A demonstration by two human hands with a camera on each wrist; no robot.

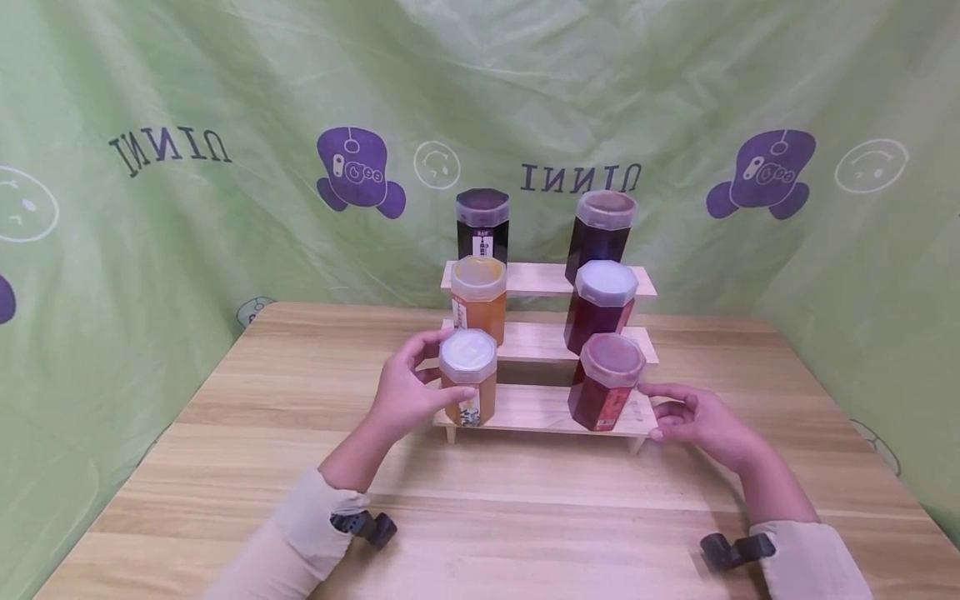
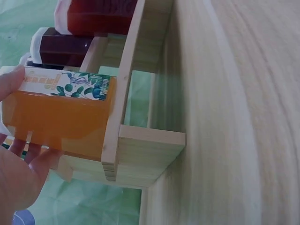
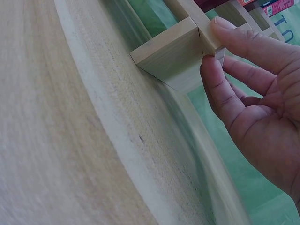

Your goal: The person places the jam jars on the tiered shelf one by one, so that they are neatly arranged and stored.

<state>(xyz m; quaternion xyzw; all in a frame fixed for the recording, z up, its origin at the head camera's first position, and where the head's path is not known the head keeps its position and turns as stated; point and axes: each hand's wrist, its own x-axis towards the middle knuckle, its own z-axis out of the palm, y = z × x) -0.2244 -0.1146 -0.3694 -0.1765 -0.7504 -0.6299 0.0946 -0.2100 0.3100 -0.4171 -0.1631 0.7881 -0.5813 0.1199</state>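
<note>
A three-tier wooden display rack carries jars with translucent lids. My left hand grips an amber jar at the left end of the lowest tier, thumb on its front label and fingers around its outer side. The jar's base meets the board in the left wrist view. At the rack's other end, my right hand pinches the corner of the lowest board between thumb and fingers. Close to that hand stands a dark red jar with a red label.
On the middle tier are an orange jar and a dark red jar. Two very dark jars, one left and one right, occupy the top tier. A green printed cloth hangs behind the wooden table.
</note>
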